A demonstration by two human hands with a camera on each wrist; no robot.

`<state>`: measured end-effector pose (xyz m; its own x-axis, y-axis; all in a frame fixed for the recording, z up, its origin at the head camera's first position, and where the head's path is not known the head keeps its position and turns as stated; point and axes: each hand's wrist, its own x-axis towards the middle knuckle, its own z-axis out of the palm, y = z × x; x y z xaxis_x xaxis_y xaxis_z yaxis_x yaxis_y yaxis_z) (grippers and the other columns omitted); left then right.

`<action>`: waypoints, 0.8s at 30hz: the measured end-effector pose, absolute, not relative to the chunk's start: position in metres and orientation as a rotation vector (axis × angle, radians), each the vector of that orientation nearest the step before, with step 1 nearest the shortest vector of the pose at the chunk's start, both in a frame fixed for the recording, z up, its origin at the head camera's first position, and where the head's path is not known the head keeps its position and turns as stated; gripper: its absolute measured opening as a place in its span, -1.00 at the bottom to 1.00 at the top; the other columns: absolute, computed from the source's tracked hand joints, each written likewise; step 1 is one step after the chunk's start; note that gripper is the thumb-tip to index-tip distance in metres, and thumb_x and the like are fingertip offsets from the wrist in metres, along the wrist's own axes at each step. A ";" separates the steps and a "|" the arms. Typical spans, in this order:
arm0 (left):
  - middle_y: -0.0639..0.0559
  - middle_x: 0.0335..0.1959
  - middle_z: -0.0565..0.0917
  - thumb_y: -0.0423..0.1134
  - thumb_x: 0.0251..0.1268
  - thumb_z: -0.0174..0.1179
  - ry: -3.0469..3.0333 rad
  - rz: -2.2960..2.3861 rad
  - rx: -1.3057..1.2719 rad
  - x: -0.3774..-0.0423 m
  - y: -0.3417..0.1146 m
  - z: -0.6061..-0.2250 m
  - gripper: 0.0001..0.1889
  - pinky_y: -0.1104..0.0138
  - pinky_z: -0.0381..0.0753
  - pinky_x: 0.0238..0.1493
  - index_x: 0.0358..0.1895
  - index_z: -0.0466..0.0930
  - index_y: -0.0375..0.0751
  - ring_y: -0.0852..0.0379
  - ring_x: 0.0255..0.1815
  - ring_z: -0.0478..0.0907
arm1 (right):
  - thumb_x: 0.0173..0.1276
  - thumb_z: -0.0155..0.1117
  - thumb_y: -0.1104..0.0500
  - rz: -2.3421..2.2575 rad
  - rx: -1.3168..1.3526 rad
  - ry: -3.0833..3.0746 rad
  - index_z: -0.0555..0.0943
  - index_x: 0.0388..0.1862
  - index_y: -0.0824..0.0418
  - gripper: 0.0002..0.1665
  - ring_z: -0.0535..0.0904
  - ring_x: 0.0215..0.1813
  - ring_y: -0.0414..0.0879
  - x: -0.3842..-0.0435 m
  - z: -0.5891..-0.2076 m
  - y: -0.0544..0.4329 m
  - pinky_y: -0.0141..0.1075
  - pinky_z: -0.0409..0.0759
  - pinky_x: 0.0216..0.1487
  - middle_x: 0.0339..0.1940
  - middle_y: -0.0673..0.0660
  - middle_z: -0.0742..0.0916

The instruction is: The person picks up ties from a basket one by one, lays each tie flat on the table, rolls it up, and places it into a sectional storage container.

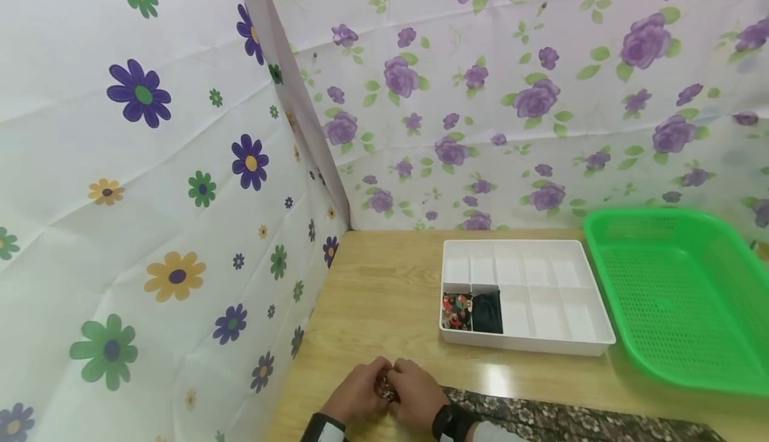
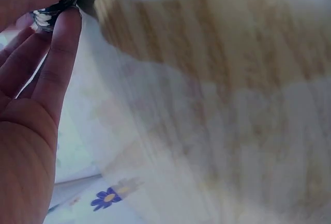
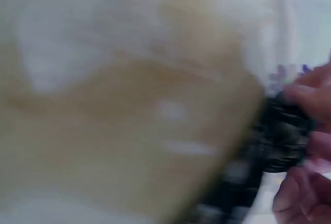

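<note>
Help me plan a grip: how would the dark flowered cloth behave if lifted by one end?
The dark flowered cloth would likely be floppy: part of it is bunched between the left hand and the right hand. Lifted by one end, its long tail would probably sag, as it lies flat along the table.

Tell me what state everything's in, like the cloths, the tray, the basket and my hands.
Long floral cloth: bunched at one end, rest stretched along the table
Left hand: holding the bunched end
Right hand: holding it too
White tray: upright, two of ten compartments filled
Red-patterned cloth: tucked in front-left compartment
Black cloth: tucked beside it
Green basket: upright, open-topped
</note>
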<state>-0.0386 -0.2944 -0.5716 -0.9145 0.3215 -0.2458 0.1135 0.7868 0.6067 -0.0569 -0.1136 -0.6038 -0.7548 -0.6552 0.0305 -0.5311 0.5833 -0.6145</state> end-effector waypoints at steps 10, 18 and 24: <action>0.20 -0.30 0.63 -0.44 0.11 0.47 2.614 0.914 0.327 -0.037 -0.294 -0.572 -0.41 0.41 0.50 -0.28 0.19 0.50 0.08 0.31 -0.36 0.49 | 0.26 0.33 0.38 -1.104 -0.971 2.538 0.63 0.06 -0.03 -0.55 0.43 -0.37 -0.28 -0.056 -0.612 -0.115 -0.40 0.47 -0.35 -0.26 -0.05 0.59; 0.21 -0.35 0.60 -0.41 0.11 0.48 2.625 0.886 0.332 -0.041 -0.294 -0.569 -0.43 0.41 0.47 -0.30 0.18 0.51 0.04 0.32 -0.41 0.45 | 0.24 0.47 0.20 -0.982 -1.052 2.551 0.64 -0.06 -0.06 -0.68 0.37 -0.38 -0.29 -0.061 -0.590 -0.112 -0.41 0.41 -0.35 -0.33 -0.13 0.54; 0.23 -0.32 0.62 -0.40 0.15 0.49 2.586 0.948 0.318 -0.039 -0.291 -0.572 -0.46 0.42 0.48 -0.28 0.17 0.53 0.06 0.31 -0.37 0.49 | 0.20 0.41 0.34 -1.079 -1.016 2.518 0.59 -0.32 -0.04 -0.72 0.35 -0.38 -0.32 -0.062 -0.599 -0.109 -0.43 0.38 -0.36 -0.39 -0.15 0.51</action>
